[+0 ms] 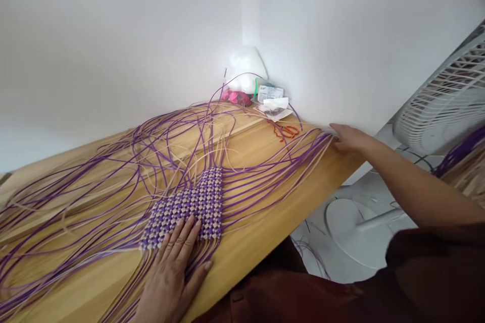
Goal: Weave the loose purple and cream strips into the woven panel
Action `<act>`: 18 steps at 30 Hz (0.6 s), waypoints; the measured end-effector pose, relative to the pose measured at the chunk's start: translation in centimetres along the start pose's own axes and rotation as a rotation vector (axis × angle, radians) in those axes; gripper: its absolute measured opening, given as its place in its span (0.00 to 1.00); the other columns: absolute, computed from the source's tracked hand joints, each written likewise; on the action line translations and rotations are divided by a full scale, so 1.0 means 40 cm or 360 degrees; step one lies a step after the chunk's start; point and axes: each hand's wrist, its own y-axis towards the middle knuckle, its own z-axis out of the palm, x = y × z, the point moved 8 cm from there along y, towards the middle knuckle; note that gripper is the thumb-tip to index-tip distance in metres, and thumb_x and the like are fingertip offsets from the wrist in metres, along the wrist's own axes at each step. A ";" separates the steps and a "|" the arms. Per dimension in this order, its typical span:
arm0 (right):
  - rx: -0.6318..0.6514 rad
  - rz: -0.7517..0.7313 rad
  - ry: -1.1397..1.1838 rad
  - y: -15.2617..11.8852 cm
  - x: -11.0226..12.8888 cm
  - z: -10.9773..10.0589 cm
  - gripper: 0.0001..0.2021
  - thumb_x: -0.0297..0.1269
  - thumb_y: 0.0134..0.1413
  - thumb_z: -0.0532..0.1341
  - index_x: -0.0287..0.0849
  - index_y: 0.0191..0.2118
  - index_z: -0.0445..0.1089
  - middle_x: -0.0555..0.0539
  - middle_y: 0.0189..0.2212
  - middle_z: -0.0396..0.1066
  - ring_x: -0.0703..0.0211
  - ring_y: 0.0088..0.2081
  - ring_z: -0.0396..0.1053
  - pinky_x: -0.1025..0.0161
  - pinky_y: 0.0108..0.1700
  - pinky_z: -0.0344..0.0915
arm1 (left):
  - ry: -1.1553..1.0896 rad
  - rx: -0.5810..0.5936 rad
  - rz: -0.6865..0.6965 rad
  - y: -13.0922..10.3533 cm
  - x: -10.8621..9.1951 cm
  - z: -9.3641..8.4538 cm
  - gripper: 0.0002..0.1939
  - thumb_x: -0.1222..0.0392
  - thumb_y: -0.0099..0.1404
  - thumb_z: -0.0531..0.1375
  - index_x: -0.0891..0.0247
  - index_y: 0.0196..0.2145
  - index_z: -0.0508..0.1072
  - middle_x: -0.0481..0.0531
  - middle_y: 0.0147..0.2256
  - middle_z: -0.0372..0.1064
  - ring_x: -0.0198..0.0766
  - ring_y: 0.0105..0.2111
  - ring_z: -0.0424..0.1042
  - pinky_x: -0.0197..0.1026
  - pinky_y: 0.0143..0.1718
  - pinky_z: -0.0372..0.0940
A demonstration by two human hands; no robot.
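A woven piece (197, 202) in purple and beige, with a knotted checker pattern, lies on the wooden table (257, 252). Long purple and beige strands (261, 176) run out from its edges. My left hand (170, 267) rests flat on the piece's near edge, its fingers stretched out and the thumb apart. At the table's right edge, my right hand (346, 139) is wrapped round the gathered bundle of strands that leads off the right side of the piece. Its fingertips are partly hidden behind the bundle.
Loose strands (113, 166) spread over the table's left side. In the far corner stand a white plastic bag (246, 68), a pink bundle (237, 97) and packets (271, 93). Orange cord (286, 131) lies nearby. A white fan (435, 91) stands at right; white walls border the table.
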 end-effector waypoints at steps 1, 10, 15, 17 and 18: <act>-0.0008 -0.0002 -0.0029 -0.034 0.016 -0.003 0.35 0.36 0.51 0.65 0.37 0.64 0.55 0.30 0.58 0.61 0.39 0.53 0.66 0.45 0.53 0.65 | -0.0003 0.0002 0.0002 0.000 0.000 -0.001 0.41 0.46 0.64 0.56 0.55 0.69 0.43 0.52 0.67 0.48 0.50 0.68 0.45 0.55 0.66 0.47; -0.0125 -0.0973 0.0123 -0.349 0.464 0.073 0.30 0.27 0.55 0.53 0.48 0.64 0.58 0.44 0.60 0.60 0.48 0.58 0.59 0.51 0.63 0.56 | -0.0052 -0.0054 0.0032 -0.003 0.001 0.006 0.42 0.45 0.64 0.56 0.55 0.69 0.43 0.52 0.67 0.50 0.50 0.67 0.46 0.55 0.66 0.45; -0.0010 -0.0748 0.0097 -0.195 0.399 0.080 0.24 0.26 0.57 0.51 0.43 0.58 0.67 0.41 0.53 0.68 0.49 0.54 0.63 0.53 0.58 0.59 | -0.0099 -0.0070 0.0027 -0.005 0.004 0.004 0.42 0.47 0.64 0.57 0.54 0.69 0.43 0.51 0.67 0.48 0.49 0.68 0.45 0.55 0.66 0.46; -0.0003 -0.0520 0.0058 -0.111 0.310 0.072 0.22 0.27 0.57 0.53 0.39 0.56 0.69 0.37 0.51 0.69 0.45 0.53 0.63 0.49 0.57 0.60 | -0.0103 -0.0091 0.0033 -0.006 0.005 0.003 0.42 0.47 0.64 0.57 0.54 0.69 0.43 0.51 0.68 0.48 0.49 0.68 0.45 0.54 0.66 0.46; 0.0005 -0.0403 0.0042 -0.074 0.264 0.068 0.20 0.29 0.58 0.54 0.38 0.55 0.69 0.36 0.52 0.68 0.44 0.54 0.63 0.47 0.57 0.60 | -0.0096 -0.0102 0.0038 -0.006 0.005 0.003 0.42 0.47 0.64 0.57 0.54 0.69 0.43 0.51 0.68 0.48 0.49 0.68 0.45 0.54 0.66 0.47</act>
